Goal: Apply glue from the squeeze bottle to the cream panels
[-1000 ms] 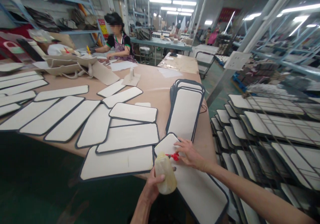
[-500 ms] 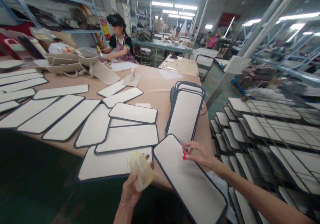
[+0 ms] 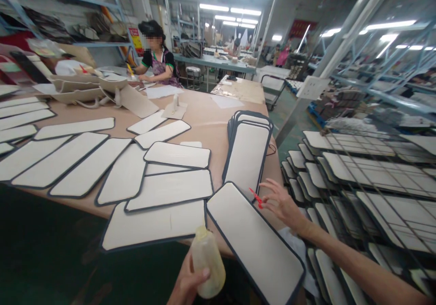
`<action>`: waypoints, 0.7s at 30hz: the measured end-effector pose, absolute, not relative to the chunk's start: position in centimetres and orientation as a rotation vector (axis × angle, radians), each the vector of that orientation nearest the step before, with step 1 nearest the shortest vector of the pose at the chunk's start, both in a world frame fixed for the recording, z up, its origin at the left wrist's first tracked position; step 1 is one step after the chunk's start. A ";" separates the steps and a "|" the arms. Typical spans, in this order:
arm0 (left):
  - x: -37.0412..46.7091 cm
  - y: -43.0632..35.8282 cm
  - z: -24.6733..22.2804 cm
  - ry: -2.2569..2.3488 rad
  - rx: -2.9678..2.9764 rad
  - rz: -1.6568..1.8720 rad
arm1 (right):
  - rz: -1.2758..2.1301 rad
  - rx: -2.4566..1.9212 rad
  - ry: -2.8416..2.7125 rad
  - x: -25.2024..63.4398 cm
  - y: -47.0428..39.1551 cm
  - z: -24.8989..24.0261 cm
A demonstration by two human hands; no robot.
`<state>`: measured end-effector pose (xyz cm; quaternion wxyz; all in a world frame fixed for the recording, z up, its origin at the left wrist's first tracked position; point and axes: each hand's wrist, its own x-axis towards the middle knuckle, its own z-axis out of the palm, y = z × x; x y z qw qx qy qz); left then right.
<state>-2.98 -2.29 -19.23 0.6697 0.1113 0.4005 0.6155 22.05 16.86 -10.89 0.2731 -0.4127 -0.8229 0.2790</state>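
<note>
My left hand [image 3: 190, 275] is wrapped around a translucent, yellowish squeeze bottle [image 3: 208, 264], held almost upright at the table's front edge with its capless neck on top. Between the thumb and fingers of my right hand [image 3: 281, 202] is a small red nozzle cap [image 3: 256, 198], its tip slanting up to the left. Just below that hand lies a white panel with a dark border [image 3: 255, 237], jutting over the table edge toward me. A stack of similar panels [image 3: 248, 155] stands behind it.
More bordered panels [image 3: 173, 187] overlap across the table [image 3: 204, 107] to the left. On the right, a wire rack [image 3: 378, 168] holds several panels beside a metal post [image 3: 303, 100]. Across the table a person [image 3: 158, 62] works near beige bag pieces [image 3: 88, 87].
The bottle has turned from tilted to nearly upright and moved down and right. My right hand has shifted slightly up and right with the red nozzle cap. The whole view has swung slightly.
</note>
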 end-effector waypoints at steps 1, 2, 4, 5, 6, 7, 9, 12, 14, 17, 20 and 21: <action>-2.6 -1.9 -19.1 0.913 0.323 1.376 | 0.770 -1.115 -2.190 22.3 17.1 -10.7; -2.4 -1.6 -18.9 0.927 0.396 1.371 | 0.796 -1.125 -2.159 22.4 17.3 -10.7; -1.9 -1.0 -18.6 0.967 0.473 1.349 | 0.880 -1.164 -2.073 22.8 17.5 -11.0; -1.6 -0.9 -18.5 0.994 0.461 1.339 | 0.937 -1.190 -2.015 23.0 17.5 -11.4; -1.3 -0.9 -18.4 1.020 0.423 1.333 | 1.002 -1.217 -1.947 23.1 17.4 -12.0; -0.8 -1.0 -18.5 1.038 0.371 1.327 | 1.072 -1.243 -1.874 23.2 17.2 -12.7; 0.4 -1.4 -18.8 1.030 0.274 1.315 | 1.209 -1.278 -1.730 23.1 16.7 -14.5; 2.8 -1.9 -19.4 0.965 0.180 1.281 | 1.354 -1.299 -1.559 22.8 15.9 -17.1; 4.0 -1.9 -19.6 0.963 0.134 1.278 | 1.415 -1.305 -1.480 22.6 15.4 -18.2; 4.9 -1.6 -19.5 1.001 0.088 1.299 | 1.518 -1.292 -1.410 22.2 14.9 -18.5; 4.8 -1.7 -19.3 0.991 0.072 1.309 | 1.579 -1.271 -1.352 21.8 14.4 -17.5; 4.6 -1.7 -19.3 0.985 0.085 1.311 | 1.578 -1.266 -1.330 21.6 14.3 -17.0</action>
